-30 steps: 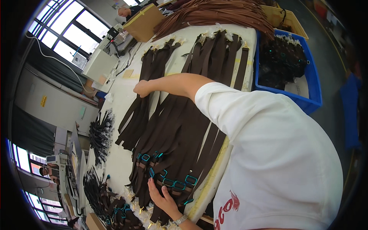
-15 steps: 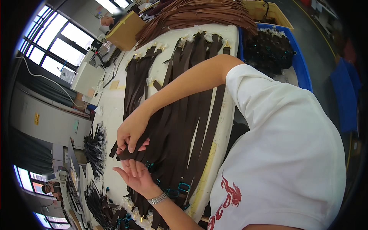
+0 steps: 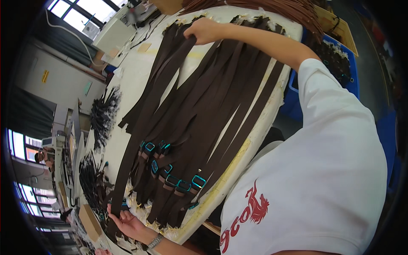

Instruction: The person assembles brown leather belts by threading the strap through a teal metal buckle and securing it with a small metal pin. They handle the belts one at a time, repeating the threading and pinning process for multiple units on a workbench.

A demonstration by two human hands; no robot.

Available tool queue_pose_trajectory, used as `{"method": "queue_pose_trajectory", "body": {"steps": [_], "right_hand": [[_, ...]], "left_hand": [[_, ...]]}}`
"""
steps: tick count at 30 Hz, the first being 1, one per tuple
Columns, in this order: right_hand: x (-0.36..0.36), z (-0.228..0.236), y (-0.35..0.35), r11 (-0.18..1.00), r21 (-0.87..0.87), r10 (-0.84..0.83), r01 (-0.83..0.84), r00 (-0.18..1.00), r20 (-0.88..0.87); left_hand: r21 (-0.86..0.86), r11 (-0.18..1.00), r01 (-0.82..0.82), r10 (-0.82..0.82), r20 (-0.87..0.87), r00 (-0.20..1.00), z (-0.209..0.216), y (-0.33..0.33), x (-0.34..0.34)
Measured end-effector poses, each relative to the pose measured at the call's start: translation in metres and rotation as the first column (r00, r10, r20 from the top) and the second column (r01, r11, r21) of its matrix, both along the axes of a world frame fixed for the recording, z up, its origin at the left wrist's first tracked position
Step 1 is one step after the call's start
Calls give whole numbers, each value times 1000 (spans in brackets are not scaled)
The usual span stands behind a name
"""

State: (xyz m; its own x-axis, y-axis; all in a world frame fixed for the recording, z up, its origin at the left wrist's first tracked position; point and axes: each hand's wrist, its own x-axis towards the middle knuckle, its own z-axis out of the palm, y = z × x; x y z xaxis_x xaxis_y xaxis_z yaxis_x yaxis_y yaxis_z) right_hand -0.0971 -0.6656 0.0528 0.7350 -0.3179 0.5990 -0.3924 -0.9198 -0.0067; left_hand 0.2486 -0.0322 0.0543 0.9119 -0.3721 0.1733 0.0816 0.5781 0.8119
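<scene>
A long dark brown webbing strap (image 3: 128,170) stretches between my two hands across the table. At the top of the view, my right hand (image 3: 205,31) is closed on its far end, beside the tops of other straps. My left hand (image 3: 128,224), with a metal-banded watch on the wrist, pinches the lower end near the bottom left. Beneath and to the right lies a wide spread of similar dark straps (image 3: 212,106). Several turquoise rectangular buckles (image 3: 198,181) sit along their lower part, and clear wrapping covers some strap ends.
Bundles of black straps (image 3: 105,111) lie along the table's left side. Brown strips (image 3: 263,10) are heaped at the far end. A blue bin (image 3: 353,72) and a yellow bin (image 3: 346,32) stand right of the padded white table (image 3: 244,146). Machines and people are at the left.
My hands were close together over the straps; now they are far apart, right hand up and left hand down, with one strap drawn out between them. The view has shifted too.
</scene>
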Motion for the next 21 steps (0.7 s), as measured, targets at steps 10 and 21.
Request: {"method": "queue_pose_trajectory", "body": {"steps": [10,21], "right_hand": [[-27,39,84,942,320,232,-97,879,-417],[137,21,342,-200,791,709,-578,472,524]], "left_hand": [[220,910,351,-347,-56,936,-20,-106,-161],[586,663,467,-610,60,790,-6,-94,-169]]}}
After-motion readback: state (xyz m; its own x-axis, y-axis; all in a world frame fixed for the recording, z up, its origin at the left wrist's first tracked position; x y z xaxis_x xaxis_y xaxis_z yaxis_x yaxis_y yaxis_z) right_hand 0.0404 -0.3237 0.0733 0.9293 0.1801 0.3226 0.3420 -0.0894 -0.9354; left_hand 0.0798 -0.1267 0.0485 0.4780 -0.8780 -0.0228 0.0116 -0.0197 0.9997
